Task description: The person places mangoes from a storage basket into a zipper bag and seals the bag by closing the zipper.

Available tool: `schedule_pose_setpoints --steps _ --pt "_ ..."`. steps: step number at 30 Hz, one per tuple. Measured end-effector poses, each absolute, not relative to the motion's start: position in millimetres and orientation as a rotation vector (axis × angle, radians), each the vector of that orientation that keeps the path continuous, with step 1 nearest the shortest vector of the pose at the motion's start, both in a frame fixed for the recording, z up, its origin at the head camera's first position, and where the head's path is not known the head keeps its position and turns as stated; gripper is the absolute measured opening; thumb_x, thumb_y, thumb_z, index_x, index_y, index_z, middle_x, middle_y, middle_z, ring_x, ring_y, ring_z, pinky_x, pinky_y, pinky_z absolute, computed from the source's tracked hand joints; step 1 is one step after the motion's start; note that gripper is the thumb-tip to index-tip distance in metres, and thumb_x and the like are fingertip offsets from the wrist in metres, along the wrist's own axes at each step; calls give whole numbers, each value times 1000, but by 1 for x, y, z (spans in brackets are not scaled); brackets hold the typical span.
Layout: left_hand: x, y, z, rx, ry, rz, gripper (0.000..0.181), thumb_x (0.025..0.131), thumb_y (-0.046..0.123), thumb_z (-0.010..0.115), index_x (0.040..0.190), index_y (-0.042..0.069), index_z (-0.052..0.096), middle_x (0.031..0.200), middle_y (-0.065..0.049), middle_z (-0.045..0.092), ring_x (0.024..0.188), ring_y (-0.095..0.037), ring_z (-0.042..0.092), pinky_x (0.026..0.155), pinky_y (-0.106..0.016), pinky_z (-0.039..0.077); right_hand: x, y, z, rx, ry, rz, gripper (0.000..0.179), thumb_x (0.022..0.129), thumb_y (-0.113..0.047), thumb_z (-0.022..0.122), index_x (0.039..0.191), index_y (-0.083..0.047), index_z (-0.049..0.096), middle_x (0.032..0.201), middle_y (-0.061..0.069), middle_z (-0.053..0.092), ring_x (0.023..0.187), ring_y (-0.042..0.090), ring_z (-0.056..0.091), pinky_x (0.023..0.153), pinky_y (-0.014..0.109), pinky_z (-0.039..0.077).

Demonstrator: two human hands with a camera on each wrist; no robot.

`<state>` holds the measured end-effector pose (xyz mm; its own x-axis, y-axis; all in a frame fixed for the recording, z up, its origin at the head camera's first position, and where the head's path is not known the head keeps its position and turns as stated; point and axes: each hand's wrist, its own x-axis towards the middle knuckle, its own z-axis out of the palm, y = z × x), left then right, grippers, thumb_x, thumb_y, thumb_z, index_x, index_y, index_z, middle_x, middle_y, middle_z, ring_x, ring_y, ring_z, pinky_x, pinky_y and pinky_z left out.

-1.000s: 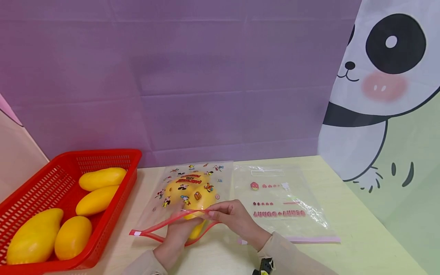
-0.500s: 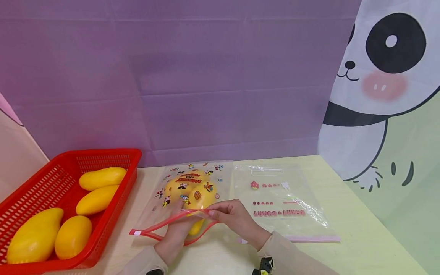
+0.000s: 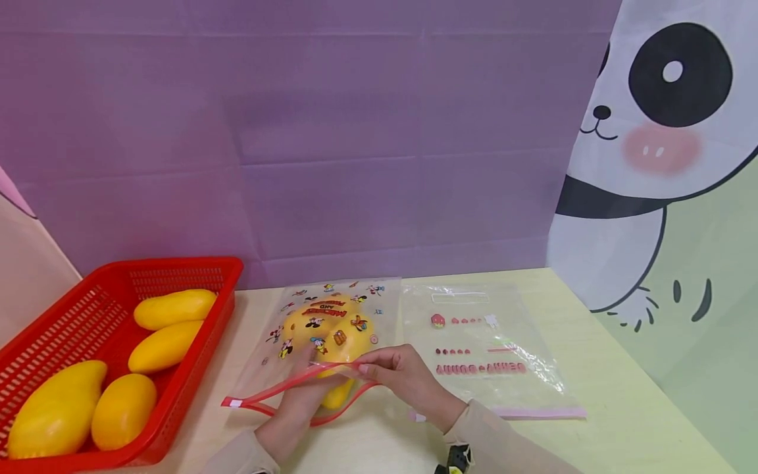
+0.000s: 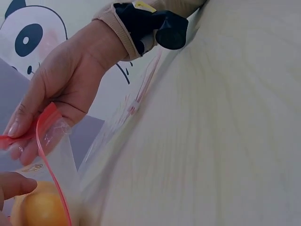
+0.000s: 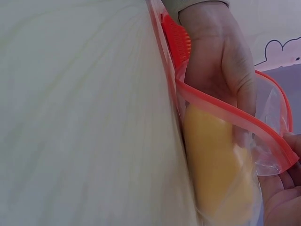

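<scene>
A clear printed zip bag (image 3: 251,365) with a red zip edge and white slider lies on the table, its mouth apart. Yellow mangoes (image 3: 352,339) show through its film; how many is hard to tell. My left hand (image 3: 296,401) reaches inside, beside the mango (image 5: 214,160) nearest the mouth. In the right wrist view its thumb runs straight along that mango behind the film; its other fingers are mostly hidden. My right hand (image 3: 403,378) pinches the red zip edge between thumb and fingers, lifting the upper side, as the left wrist view also shows.
A red plastic basket (image 3: 198,388) at the left holds several yellow mangoes (image 3: 59,408). To the right, a second clear bag (image 3: 474,395) with pink print and a pink zip edge lies flat, partly under my right forearm. A purple cloth (image 3: 331,131) hangs behind the table.
My left wrist has drawn slightly left and back, and the lower zip edge has shifted a little with it. My right hand stays in place on the zip edge.
</scene>
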<state>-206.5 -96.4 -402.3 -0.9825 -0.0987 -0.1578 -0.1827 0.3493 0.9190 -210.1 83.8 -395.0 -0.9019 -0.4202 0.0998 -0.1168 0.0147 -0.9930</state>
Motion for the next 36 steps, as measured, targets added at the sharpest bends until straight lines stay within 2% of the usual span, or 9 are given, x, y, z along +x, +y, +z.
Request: schedule_pose_setpoints --steps 6,10,16,19,23,29,36 --pt "-199 -99 -402 -252 2513 1722 85 80 17 75 146 1 25 144 -23 33 123 -39 36 100 -52 39 -212 84 -397 -571 2053 -1978 19 90 -6 62 103 5 69 99 18 70 91 20 68 80 28 54" --pt "-192 -100 -401 -316 2430 1743 82 79 15 76 145 3 28 139 -22 39 119 -38 38 102 -52 37 -212 85 -397 -573 2045 -1984 19 90 -6 62 104 5 68 99 18 70 92 20 68 80 28 54" --pt "-185 -104 -400 -346 2290 1762 80 80 12 75 143 -1 27 145 -23 31 124 -40 32 105 -52 32 -212 85 -397 -584 2041 -1986 20 90 -6 61 104 6 68 99 19 70 92 21 68 81 28 53" --pt "-182 -106 -398 -340 2299 1688 78 79 10 75 141 -4 29 145 -26 30 126 -42 31 103 -54 33 -212 85 -398 -598 2043 -1985 20 90 -5 61 105 7 68 100 20 69 92 21 68 81 29 53" --pt "-178 -108 -393 -342 2330 1563 80 78 13 76 141 -7 30 143 -30 31 125 -45 33 100 -56 35 -212 85 -398 -588 2051 -1985 20 90 -6 61 104 6 68 99 19 69 92 21 68 81 29 53" --pt "-169 -116 -385 -344 2287 1482 87 80 25 75 144 -3 24 146 -30 25 123 -48 32 95 -60 39 -213 84 -399 -576 2042 -1995 20 89 -6 62 104 6 68 99 18 70 91 19 69 81 29 53" --pt "-156 -127 -376 -318 2303 1421 91 77 28 76 146 -1 23 145 -28 27 110 -39 44 84 -53 50 -213 83 -399 -538 2030 -1999 19 89 -6 63 103 4 69 98 16 70 91 20 68 81 30 54"
